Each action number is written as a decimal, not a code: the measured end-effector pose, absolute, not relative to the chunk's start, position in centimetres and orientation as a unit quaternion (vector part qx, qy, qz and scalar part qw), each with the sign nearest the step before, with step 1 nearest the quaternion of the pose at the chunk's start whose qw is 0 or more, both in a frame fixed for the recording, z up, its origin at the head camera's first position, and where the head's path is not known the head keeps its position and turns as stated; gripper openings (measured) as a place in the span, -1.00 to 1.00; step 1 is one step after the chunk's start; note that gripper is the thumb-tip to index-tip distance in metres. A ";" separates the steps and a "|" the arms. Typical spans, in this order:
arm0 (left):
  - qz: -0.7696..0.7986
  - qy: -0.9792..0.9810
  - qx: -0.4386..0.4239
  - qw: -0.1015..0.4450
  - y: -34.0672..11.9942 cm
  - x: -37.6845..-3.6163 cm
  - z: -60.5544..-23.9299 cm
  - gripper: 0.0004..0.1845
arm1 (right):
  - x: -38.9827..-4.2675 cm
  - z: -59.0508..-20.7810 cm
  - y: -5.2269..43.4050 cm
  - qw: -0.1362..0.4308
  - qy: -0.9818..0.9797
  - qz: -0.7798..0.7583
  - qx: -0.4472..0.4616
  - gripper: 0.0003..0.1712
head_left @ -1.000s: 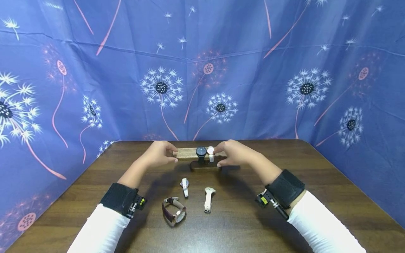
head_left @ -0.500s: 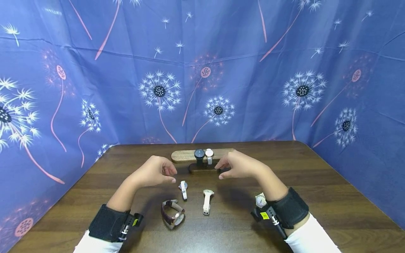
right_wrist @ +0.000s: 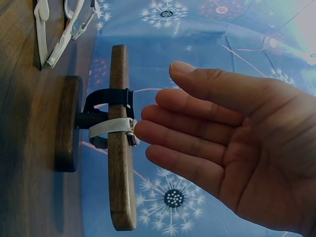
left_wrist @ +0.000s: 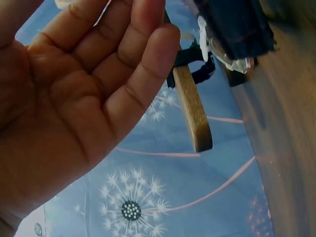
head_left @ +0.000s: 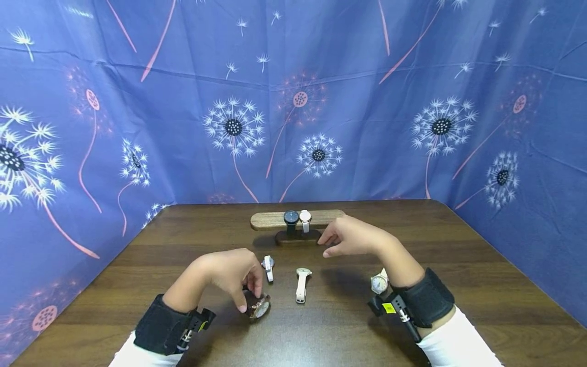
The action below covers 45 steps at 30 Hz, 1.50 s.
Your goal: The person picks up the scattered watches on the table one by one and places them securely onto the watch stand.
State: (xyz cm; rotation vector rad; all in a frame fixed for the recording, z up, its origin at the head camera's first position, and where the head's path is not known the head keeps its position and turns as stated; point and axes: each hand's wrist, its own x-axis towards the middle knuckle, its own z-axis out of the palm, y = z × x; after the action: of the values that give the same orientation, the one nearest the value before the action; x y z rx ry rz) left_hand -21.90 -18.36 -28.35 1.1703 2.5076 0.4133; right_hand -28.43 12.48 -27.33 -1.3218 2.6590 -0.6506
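Observation:
My left hand (head_left: pixel 234 275) reaches down over a brown-strapped wristwatch (head_left: pixel 261 308) on the table, thumb and fingers around its strap. In the left wrist view my left hand (left_wrist: pixel 94 84) has its fingertips out of frame, with a dark blurred strap (left_wrist: pixel 237 29) nearby. My right hand (head_left: pixel 350 237) hovers near the right end of the wooden watch stand (head_left: pixel 268 220), fingers loosely bent and nothing in them; the right wrist view shows the stand's bar (right_wrist: pixel 122 187) before my right hand (right_wrist: pixel 222 133). A black watch (head_left: pixel 291 217) and a white-strapped watch (head_left: pixel 305 216) hang on the bar.
Two white-strapped watches, a smaller one (head_left: pixel 268 268) and another (head_left: pixel 301 286), lie on the table (head_left: pixel 330 326) before the stand. A pale watch (head_left: pixel 379 283) lies by the right wrist. Behind hangs a blue dandelion-print cloth (head_left: pixel 367 117).
My left hand has left the stand's left end and come down toward me onto the brown-strapped watch. My right hand has drawn slightly back from the stand. The two hung watches stay in place.

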 end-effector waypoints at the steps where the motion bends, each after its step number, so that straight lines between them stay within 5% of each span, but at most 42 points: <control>1: 0.143 0.884 0.409 0.174 -18.2 -21.8 -28.4 -0.70 | -28.4 -27.4 12.5 0.053 0.873 -0.216 -0.434 -0.72; 16: 0.095 0.909 0.344 0.213 -16.9 -21.2 -29.3 -0.67 | -28.1 -27.6 12.1 0.065 0.865 -0.223 -0.445 -0.78; 32: 0.196 0.866 0.448 0.102 -17.7 -22.0 -28.7 -0.74 | -27.9 -27.6 11.8 0.049 0.859 -0.215 -0.462 -0.79; 45: 0.377 0.830 0.405 -0.070 -17.0 -22.3 -28.5 -0.86 | -26.7 -27.0 10.7 -0.159 0.812 -0.254 -0.501 -0.61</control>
State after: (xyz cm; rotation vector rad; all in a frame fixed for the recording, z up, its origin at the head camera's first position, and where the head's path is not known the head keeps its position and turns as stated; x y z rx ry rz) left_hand -22.28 -16.98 -28.51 1.3320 2.7320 1.2398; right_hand -26.66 10.67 -27.00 -1.7561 2.8469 -0.8894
